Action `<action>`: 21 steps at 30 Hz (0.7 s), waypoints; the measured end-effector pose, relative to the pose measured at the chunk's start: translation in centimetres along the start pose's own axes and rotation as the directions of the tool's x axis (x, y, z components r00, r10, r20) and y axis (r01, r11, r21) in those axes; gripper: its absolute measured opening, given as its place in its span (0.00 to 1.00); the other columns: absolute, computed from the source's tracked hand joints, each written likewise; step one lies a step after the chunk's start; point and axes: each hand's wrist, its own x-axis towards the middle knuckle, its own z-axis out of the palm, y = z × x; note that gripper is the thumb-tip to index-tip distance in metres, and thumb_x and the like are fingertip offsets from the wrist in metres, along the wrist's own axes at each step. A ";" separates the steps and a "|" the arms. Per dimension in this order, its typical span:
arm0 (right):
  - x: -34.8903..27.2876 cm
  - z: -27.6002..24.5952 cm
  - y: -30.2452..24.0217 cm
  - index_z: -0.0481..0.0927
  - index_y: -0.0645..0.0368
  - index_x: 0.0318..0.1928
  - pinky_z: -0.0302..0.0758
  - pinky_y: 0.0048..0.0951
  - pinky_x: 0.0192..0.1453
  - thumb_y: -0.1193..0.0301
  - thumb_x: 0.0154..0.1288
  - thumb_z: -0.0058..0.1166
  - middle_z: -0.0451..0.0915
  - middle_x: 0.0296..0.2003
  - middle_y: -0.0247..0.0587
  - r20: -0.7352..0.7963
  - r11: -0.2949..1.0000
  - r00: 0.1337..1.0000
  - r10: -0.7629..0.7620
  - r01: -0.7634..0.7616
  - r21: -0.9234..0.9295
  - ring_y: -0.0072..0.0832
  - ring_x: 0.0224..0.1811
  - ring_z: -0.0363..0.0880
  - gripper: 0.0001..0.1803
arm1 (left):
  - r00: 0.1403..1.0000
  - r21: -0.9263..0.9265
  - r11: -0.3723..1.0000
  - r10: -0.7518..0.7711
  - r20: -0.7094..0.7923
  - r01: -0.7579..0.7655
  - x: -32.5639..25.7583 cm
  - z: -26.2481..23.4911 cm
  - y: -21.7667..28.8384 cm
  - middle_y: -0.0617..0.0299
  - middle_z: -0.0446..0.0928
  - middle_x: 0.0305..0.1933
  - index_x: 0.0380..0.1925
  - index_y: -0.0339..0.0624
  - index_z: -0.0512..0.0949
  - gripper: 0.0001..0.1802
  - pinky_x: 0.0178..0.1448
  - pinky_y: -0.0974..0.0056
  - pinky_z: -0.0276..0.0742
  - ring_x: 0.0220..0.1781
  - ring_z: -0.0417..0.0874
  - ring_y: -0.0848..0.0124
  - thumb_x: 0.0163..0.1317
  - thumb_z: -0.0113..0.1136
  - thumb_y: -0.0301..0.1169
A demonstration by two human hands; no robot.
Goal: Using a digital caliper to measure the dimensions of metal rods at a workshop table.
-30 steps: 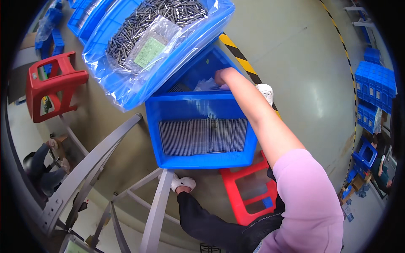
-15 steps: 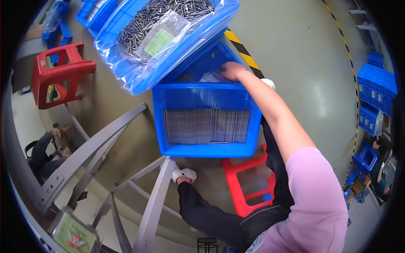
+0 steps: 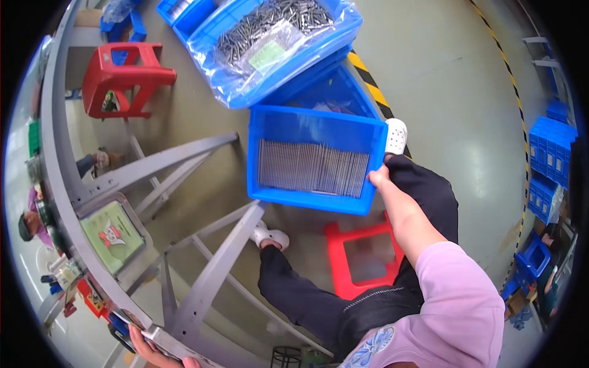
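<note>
My right hand (image 3: pixel 379 178) grips the right rim of a blue plastic crate (image 3: pixel 319 203) that holds a tight row of thin grey metal strips (image 3: pixel 307 168). The crate sits in front of my knees, above the floor. Behind it lies a second blue crate (image 3: pixel 334 92), partly covered. Above that is a blue bin wrapped in a clear plastic bag (image 3: pixel 276 37), full of small metal pins. My left hand (image 3: pixel 153 352) shows only at the bottom edge, fingers curled on the rim of the grey metal frame (image 3: pixel 184 159).
I sit on a red stool (image 3: pixel 362 257); another red stool (image 3: pixel 123 73) stands far left. A green tray (image 3: pixel 113 236) rests on the curved frame. Blue crates (image 3: pixel 552 159) are stacked at the right. Yellow-black floor tape (image 3: pixel 368 80) runs past. Another person (image 3: pixel 30 224) works at the left.
My right hand has pulled back out of the rear crate and come down to the right rim of the front crate. The view has swung left, showing more of the frame.
</note>
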 end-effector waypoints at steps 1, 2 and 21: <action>0.9 -0.5 -0.2 0.73 0.59 0.53 0.71 0.38 0.57 0.78 0.46 0.52 0.79 0.46 0.51 -0.068 0.999 0.998 0.002 -0.005 -0.041 0.43 0.52 0.76 0.28 | 1.000 -0.049 0.999 -0.002 -0.016 0.001 0.1 0.0 0.5 0.45 0.49 0.67 0.66 0.34 0.51 0.49 0.67 0.45 0.50 0.68 0.53 0.51 0.54 0.51 0.58; 0.2 0.7 -1.3 0.75 0.57 0.51 0.72 0.38 0.56 0.77 0.48 0.48 0.79 0.43 0.52 -0.189 0.999 0.982 -0.023 0.018 -0.027 0.45 0.50 0.77 0.24 | 0.999 -0.080 0.997 -0.001 -0.036 -0.002 0.2 -0.1 0.6 0.45 0.50 0.68 0.66 0.34 0.51 0.49 0.68 0.45 0.50 0.68 0.53 0.51 0.54 0.51 0.58; 7.9 -2.8 -22.0 0.80 0.59 0.46 0.75 0.37 0.44 0.76 0.47 0.45 0.83 0.33 0.50 0.006 0.888 0.947 -0.320 0.302 -0.347 0.38 0.39 0.82 0.23 | 0.996 0.002 0.999 -0.043 0.076 0.043 -0.9 -1.0 -0.4 0.42 0.46 0.70 0.68 0.35 0.47 0.52 0.69 0.43 0.47 0.71 0.49 0.50 0.54 0.47 0.62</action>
